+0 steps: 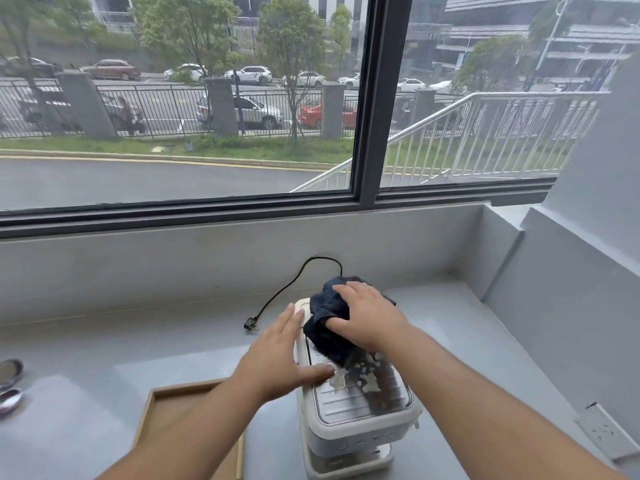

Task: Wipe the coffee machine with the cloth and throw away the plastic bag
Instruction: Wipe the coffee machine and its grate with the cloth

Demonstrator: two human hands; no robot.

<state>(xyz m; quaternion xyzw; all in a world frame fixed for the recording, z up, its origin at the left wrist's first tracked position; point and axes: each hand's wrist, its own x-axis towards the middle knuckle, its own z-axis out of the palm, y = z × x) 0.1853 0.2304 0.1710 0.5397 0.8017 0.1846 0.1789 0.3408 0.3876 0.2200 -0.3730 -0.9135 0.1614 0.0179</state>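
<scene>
My right hand (pixel 367 317) lies flat on the dark blue cloth (pixel 325 306), fingers spread and pressing it down onto the back part of the coffee machine (pixel 360 414) lid, so it is not clenched round anything. My left hand (pixel 277 355) is open too, fingers straight along the machine's left edge and thumb laid across the ribbed top, steadying it. The machine stands on the grey counter (pixel 104 348) under the window, its black power cord (pixel 291 282) trailing off behind and a wooden tray (pixel 162 407) just beside it on the left. I judge the wiping to be under way on the top only; the front and sides look untouched by the cloth. A crumpled clear scrap (pixel 363 374) lies on the lid just in front of the cloth, probably the plastic bag, though I cannot be sure. If so, it is not yet picked up, and no bin shows here
</scene>
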